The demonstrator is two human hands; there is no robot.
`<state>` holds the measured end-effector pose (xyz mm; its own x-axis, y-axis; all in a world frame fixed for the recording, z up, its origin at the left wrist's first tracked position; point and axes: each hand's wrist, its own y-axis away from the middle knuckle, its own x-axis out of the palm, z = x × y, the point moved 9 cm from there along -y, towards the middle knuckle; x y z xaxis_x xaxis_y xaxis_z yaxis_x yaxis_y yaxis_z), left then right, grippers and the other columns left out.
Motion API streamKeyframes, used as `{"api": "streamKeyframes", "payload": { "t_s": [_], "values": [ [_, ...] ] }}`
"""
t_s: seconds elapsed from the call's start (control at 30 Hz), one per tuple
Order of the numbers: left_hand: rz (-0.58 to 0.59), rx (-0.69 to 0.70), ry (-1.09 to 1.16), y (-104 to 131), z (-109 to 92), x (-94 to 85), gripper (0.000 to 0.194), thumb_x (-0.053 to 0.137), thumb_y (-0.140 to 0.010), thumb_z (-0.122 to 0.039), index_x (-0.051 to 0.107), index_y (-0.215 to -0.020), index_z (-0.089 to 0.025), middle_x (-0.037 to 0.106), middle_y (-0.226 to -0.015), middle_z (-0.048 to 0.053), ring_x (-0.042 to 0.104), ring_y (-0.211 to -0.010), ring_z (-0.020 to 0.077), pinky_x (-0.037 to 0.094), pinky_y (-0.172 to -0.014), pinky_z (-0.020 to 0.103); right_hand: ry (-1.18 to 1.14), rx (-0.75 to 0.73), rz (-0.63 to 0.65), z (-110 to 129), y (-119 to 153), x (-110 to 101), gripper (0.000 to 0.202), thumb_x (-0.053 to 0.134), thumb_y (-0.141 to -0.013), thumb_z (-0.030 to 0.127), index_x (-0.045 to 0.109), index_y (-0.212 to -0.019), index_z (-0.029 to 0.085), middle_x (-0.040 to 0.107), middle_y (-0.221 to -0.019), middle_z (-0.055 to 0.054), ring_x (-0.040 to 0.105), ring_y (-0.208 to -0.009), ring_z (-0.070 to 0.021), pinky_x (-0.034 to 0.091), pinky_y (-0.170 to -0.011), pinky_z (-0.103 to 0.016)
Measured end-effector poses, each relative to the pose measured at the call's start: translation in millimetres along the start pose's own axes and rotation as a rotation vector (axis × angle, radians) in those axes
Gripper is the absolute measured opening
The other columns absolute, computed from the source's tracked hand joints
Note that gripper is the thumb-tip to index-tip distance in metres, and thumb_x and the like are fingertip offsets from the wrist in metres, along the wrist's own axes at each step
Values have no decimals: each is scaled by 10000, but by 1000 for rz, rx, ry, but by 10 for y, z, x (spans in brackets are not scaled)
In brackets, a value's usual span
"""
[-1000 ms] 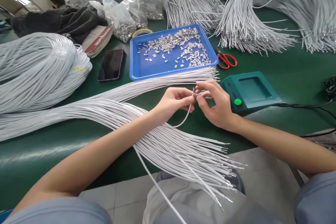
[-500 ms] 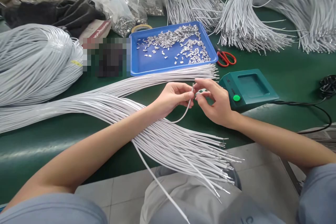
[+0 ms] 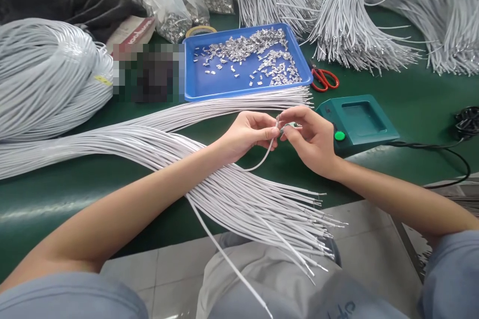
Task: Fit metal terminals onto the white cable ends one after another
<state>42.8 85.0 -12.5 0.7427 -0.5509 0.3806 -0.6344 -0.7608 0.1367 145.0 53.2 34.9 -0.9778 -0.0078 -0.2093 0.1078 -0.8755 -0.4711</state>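
Observation:
My left hand (image 3: 252,132) pinches a white cable (image 3: 266,155) close to its end, which points up between the thumb and fingers. The rest of that cable curves down and back under my wrist. My right hand (image 3: 312,139) is closed right beside the cable end, its index fingertip at or touching the tip. Between its thumb and fingers shows a small pale green object (image 3: 288,127) with a thin metallic tip; its kind is unclear. Below my left forearm fans out a bundle of white cables (image 3: 239,204) with bared, shiny ends.
A blue tray (image 3: 215,90) holds many small metal pieces (image 3: 258,45). Red-handled scissors (image 3: 325,79) lie at its right, near a green device (image 3: 359,124) with a lit button. A coiled cable bundle (image 3: 48,79) is at left; more cable bundles (image 3: 359,35) and bags (image 3: 172,20) lie behind.
My right thumb and fingers have drawn in around the pale green object, whose metallic tip now shows to the right. My left hand keeps its pinch on the cable. The view has shifted slightly.

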Motion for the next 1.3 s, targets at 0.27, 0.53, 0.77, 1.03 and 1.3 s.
{"api": "streamKeyframes", "payload": {
  "t_s": [0.27, 0.53, 0.77, 1.03, 1.3],
  "values": [
    [-4, 6, -67, -3, -8, 17, 353, 904, -583, -336, 677, -702, -93, 650, -582, 5, 631, -548, 105, 538, -531, 209, -107, 64, -20, -25, -30, -13, 243, 662, -805, 230, 591, -1037, 214, 672, -859, 2, 659, -778, -121, 572, -609, -244],
    [-52, 37, -83, -8, -17, -14, 357, 916, -554, -325, 681, -688, -93, 660, -579, 9, 633, -526, 108, 539, -510, 206, -45, 56, -72, -5, -34, -39, 223, 687, -781, 219, 605, -987, 238, 669, -791, 25, 680, -751, -138, 595, -607, -279],
    [-49, 42, -55, -6, -8, 3, 352, 920, -548, -307, 675, -681, -92, 651, -575, 3, 633, -529, 108, 541, -515, 210, -61, 90, -109, -60, -37, -53, 191, 673, -768, 183, 593, -933, 236, 637, -748, 30, 661, -691, -125, 588, -559, -258],
    [-39, 60, 7, -7, -39, 6, 318, 895, -600, -316, 703, -723, -94, 685, -645, 20, 639, -565, 104, 551, -548, 215, -82, 90, -87, -98, -52, -34, 122, 583, -784, 166, 528, -874, 228, 543, -728, 22, 559, -638, -100, 519, -491, -217],
    [32, 66, -5, 2, -67, 53, 317, 848, -679, -368, 717, -771, -95, 683, -688, 27, 628, -591, 93, 540, -597, 218, -8, 56, -86, -88, -30, -70, 210, 490, -881, 231, 563, -1074, 267, 626, -913, -35, 638, -793, -159, 565, -528, -266]
  ]
}}
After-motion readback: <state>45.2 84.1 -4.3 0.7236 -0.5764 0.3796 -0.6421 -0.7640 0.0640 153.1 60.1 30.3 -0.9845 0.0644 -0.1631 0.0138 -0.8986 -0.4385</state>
